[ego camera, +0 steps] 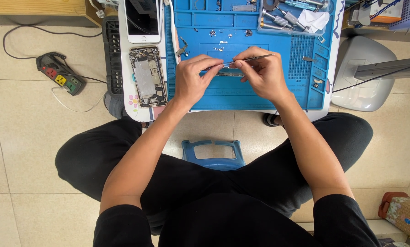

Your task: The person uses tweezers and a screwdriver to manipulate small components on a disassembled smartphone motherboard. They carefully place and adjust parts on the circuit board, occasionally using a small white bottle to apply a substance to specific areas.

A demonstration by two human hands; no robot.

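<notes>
My left hand (194, 78) pinches one end of a small, narrow metal phone part (230, 72) just above the blue repair mat (260, 98). My right hand (262, 73) grips thin metal tweezers (253, 58), whose tips point left toward the part near my left fingertips. Left of the mat, an opened phone body (147, 76) lies with its inner boards showing. A detached phone screen (142, 20) lies face up above it.
Small screws and parts (221, 41) are scattered on the mat. A clear tray of screwdrivers (289, 16) sits at the mat's top right. A power strip (60, 73) lies on the tiled floor at left, a blue stool (212, 155) between my knees, a grey stand base (365, 68) at right.
</notes>
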